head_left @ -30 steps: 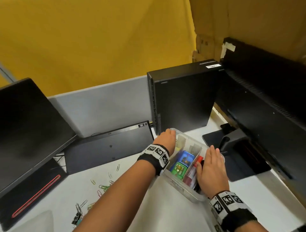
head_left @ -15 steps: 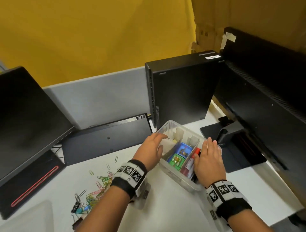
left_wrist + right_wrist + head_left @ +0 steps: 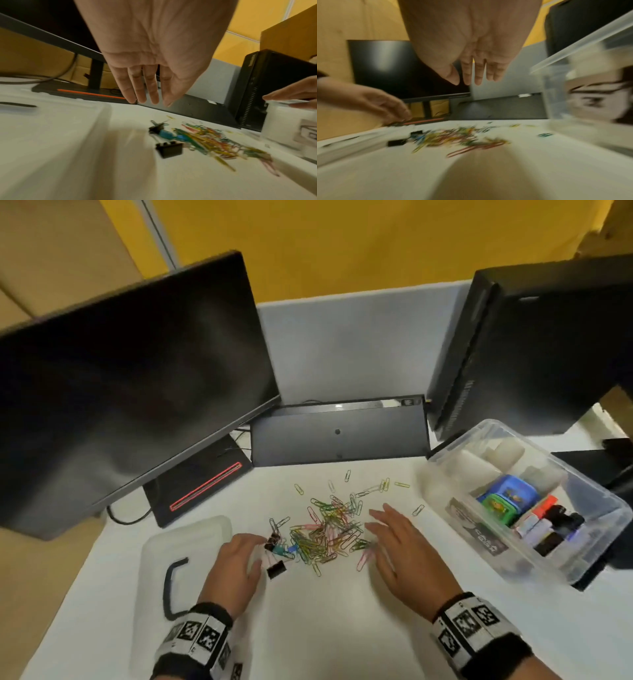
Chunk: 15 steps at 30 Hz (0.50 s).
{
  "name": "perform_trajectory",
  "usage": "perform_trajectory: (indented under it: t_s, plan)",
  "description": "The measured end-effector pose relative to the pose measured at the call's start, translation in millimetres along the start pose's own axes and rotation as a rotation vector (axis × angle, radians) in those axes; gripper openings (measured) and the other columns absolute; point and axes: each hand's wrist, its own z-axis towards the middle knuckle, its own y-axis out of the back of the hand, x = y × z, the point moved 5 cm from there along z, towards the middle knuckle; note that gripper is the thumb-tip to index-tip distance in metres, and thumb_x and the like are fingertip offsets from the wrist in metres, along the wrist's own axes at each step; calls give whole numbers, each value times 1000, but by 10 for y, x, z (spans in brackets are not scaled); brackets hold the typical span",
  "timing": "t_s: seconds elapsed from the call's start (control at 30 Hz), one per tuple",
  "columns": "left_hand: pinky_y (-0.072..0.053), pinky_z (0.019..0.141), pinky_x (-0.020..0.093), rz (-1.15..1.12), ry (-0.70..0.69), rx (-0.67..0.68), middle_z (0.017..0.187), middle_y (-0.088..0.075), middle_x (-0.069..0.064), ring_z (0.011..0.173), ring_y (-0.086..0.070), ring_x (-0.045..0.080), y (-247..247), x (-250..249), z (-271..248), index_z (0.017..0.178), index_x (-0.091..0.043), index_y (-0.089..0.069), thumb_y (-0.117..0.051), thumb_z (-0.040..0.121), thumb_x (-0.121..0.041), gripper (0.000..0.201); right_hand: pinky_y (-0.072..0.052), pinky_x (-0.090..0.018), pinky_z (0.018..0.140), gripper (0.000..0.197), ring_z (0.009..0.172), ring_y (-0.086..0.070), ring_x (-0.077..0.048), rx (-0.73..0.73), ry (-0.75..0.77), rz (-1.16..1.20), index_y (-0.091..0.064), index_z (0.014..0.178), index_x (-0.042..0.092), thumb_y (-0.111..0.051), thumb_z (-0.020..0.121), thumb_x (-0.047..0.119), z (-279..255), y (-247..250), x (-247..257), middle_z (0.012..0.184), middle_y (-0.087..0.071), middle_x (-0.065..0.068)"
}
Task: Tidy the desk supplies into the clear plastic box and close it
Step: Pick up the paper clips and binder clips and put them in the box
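A heap of coloured paper clips (image 3: 325, 534) (image 3: 211, 140) (image 3: 458, 136) lies on the white desk, with black binder clips (image 3: 276, 568) (image 3: 169, 149) at its left edge. My left hand (image 3: 239, 563) (image 3: 147, 86) hovers just left of the heap, fingers straight, holding nothing. My right hand (image 3: 397, 546) (image 3: 476, 73) hovers at the heap's right side, fingers spread and empty. The clear plastic box (image 3: 442, 470) (image 3: 573, 56) stands lidless at the right, holding stamps, markers and tape. Its clear lid (image 3: 191, 539) (image 3: 51, 121) lies flat at the left.
A tilted monitor (image 3: 130, 385) with a red-striped base (image 3: 202, 487) stands at the back left. A black keyboard (image 3: 339, 433) leans on the grey divider behind the clips. A black computer tower (image 3: 534, 344) stands behind the box.
Both hands have left the box and moved left to either side of the paper clip heap. The head view has swung left, so the box now sits at the right.
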Motion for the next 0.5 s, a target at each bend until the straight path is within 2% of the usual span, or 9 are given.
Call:
perform_trajectory:
  t_s: [0.07, 0.1, 0.17, 0.23, 0.3, 0.37, 0.4, 0.5]
  plan:
    - [-37, 99, 22, 29, -7, 55, 129, -48, -9, 117, -45, 13, 9, 74, 52, 126, -28, -50, -53, 90, -13, 39, -47, -32, 99, 32, 120, -51, -18, 95, 123, 22, -59, 115, 17, -42, 90, 24, 22, -257, 231, 123, -57, 2]
    - [-37, 99, 23, 39, -25, 78, 131, -47, -10, 118, -45, 12, 27, 109, 80, 128, -29, -49, -53, 90, -15, 40, -52, -32, 90, 27, 110, -54, -17, 140, 191, 29, -61, 110, 17, -45, 89, 22, 61, -392, 376, 115, -59, 2]
    - [-39, 99, 23, 55, -84, 128, 133, -45, -11, 118, -46, 10, 31, 93, 182, 131, -30, -47, -53, 91, -16, 43, -54, -29, 74, 17, 93, -54, -15, 217, 304, 22, -62, 99, 17, -56, 83, 19, 138, -609, 626, 102, -61, 3]
    - [-42, 99, 27, 93, -145, 183, 135, -44, -11, 118, -46, 12, -13, 33, 313, 133, -30, -46, -51, 91, -12, 46, -54, -25, 70, 26, 87, -57, -14, 240, 414, -8, -64, 98, 18, -69, 73, 17, 224, -795, 840, 99, -63, 3]
    - [-44, 98, 30, 136, -196, 251, 135, -43, -8, 118, -46, 14, -86, -10, 438, 134, -29, -45, -49, 89, -8, 51, -52, -25, 68, 40, 86, -60, -16, 255, 490, -47, -64, 107, 16, -73, 67, 13, 305, -1000, 1000, 106, -64, 2]
    - [-45, 95, 31, 178, -239, 299, 132, -44, -7, 117, -48, 15, -153, -9, 524, 134, -29, -47, -49, 86, -7, 53, -54, -28, 66, 46, 86, -61, -18, 269, 536, -92, -61, 114, 13, -71, 69, 11, 365, -1190, 1100, 112, -63, -1]
    - [-45, 93, 31, 195, -252, 310, 130, -45, -7, 116, -49, 16, -176, 2, 551, 132, -29, -49, -50, 85, -7, 52, -54, -30, 66, 43, 86, -60, -20, 283, 550, -115, -60, 114, 11, -66, 72, 9, 378, -1268, 1124, 112, -63, -2]
    - [-47, 87, 33, 243, -265, 308, 122, -48, -5, 111, -51, 18, -215, 73, 596, 125, -28, -53, -55, 86, -12, 42, -52, -32, 65, 25, 82, -54, -19, 321, 568, -214, -61, 102, 12, -50, 80, 8, 372, -1366, 1125, 101, -62, -1]
